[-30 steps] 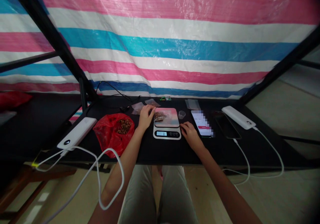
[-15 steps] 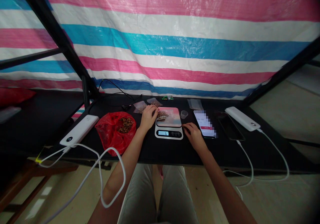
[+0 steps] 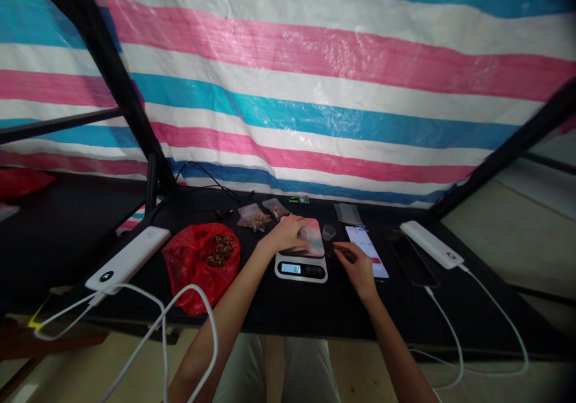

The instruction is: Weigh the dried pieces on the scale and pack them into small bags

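Note:
A white kitchen scale [image 3: 300,269] with a pinkish, glossy top stands before me, its display lit and seeming to read 82. My left hand [image 3: 288,235] lies over the scale's top, its fingers curled round a small clear plastic bag [image 3: 312,231] that it mostly covers. To the right of the scale, my right hand [image 3: 357,266] hovers low over the table with thumb and fingertips drawn together; whatever they hold is too small to make out. Just beyond those fingertips sits a small clear cup [image 3: 329,232].
Left of the scale rests an open red plastic bag [image 3: 193,271] of brown dried pieces [image 3: 220,250]. Behind are two filled clear bags [image 3: 254,217] [image 3: 276,208] and flat empty bags [image 3: 348,214]. Phones [image 3: 366,250] [image 3: 411,259] and white power banks [image 3: 128,259] [image 3: 432,244] with cables lie at the sides.
My left hand has moved right, from the scale's left edge onto the bag on its top. The right hand has shifted slightly away from the scale. My view has tilted upward.

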`<control>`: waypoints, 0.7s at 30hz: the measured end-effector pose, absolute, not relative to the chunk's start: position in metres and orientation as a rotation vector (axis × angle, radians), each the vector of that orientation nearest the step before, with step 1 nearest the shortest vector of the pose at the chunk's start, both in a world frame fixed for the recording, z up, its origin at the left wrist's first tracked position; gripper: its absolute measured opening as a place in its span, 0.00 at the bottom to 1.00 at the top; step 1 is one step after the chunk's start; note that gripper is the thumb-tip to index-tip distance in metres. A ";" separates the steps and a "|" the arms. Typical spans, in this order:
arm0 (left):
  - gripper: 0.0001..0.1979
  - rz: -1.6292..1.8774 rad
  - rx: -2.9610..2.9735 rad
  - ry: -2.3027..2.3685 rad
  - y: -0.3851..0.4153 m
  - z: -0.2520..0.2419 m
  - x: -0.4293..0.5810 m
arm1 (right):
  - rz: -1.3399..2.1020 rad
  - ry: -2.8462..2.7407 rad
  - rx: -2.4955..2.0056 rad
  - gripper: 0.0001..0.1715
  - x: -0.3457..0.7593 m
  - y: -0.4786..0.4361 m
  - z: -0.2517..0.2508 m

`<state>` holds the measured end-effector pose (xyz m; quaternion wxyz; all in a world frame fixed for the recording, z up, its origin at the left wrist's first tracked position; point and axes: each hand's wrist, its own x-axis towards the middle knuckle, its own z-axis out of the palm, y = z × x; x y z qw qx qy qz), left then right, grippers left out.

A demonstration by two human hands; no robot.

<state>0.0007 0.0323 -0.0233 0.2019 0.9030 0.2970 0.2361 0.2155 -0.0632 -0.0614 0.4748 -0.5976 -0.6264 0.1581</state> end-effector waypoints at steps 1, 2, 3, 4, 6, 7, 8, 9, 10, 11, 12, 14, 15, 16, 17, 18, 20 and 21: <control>0.31 0.660 2.501 0.818 0.035 -0.024 0.002 | 0.405 -1.512 -1.444 0.16 0.216 -0.060 -0.057; 0.30 0.683 2.462 0.803 0.037 -0.025 0.002 | 0.421 -1.504 -1.425 0.16 0.215 -0.056 -0.052; 0.29 0.722 2.408 0.783 0.038 -0.025 0.002 | 0.433 -1.510 -1.405 0.15 0.214 -0.051 -0.047; 0.28 0.769 2.342 0.755 0.038 -0.026 0.002 | 0.441 -1.529 -1.384 0.15 0.211 -0.046 -0.041; 0.27 0.866 2.189 0.691 0.038 -0.027 0.001 | 0.435 -1.593 -1.340 0.13 0.203 -0.037 -0.027; 0.27 0.909 2.102 0.654 0.038 -0.027 0.001 | 0.427 -1.637 -1.314 0.13 0.197 -0.033 -0.019; 0.27 0.945 2.009 0.613 0.037 -0.026 0.000 | 0.414 -1.683 -1.286 0.12 0.191 -0.029 -0.011; 0.27 0.976 1.914 0.575 0.036 -0.026 0.000 | 0.395 -1.728 -1.257 0.11 0.184 -0.026 -0.003; 0.27 1.000 1.818 0.537 0.036 -0.025 0.000 | 0.369 -1.768 -1.227 0.10 0.177 -0.024 0.004; 0.27 1.011 1.728 0.498 0.035 -0.025 0.000 | 0.340 -1.802 -1.198 0.10 0.170 -0.023 0.011; 0.27 1.012 1.650 0.463 0.034 -0.024 0.000 | 0.310 -1.830 -1.169 0.09 0.165 -0.022 0.017; 0.25 1.007 1.537 0.414 0.033 -0.024 0.000 | 0.258 -1.882 -1.114 0.10 0.156 -0.020 0.026; 0.25 1.009 1.500 0.400 0.033 -0.024 0.000 | 0.243 -1.911 -1.091 0.10 0.154 -0.020 0.029; 0.26 1.013 1.474 0.390 0.033 -0.024 -0.001 | 0.232 -1.939 -1.075 0.10 0.152 -0.019 0.031; 0.26 1.020 1.455 0.387 0.032 -0.024 -0.001 | 0.223 -1.960 -1.066 0.10 0.151 -0.019 0.031; 0.26 1.025 1.442 0.386 0.032 -0.024 -0.001 | 0.215 -1.972 -1.067 0.11 0.151 -0.018 0.031; 0.25 1.021 1.430 0.388 0.032 -0.024 -0.002 | 0.198 -1.977 -1.089 0.13 0.152 -0.018 0.028; 0.24 1.017 1.430 0.392 0.031 -0.023 -0.003 | 0.188 -1.977 -1.101 0.13 0.152 -0.018 0.027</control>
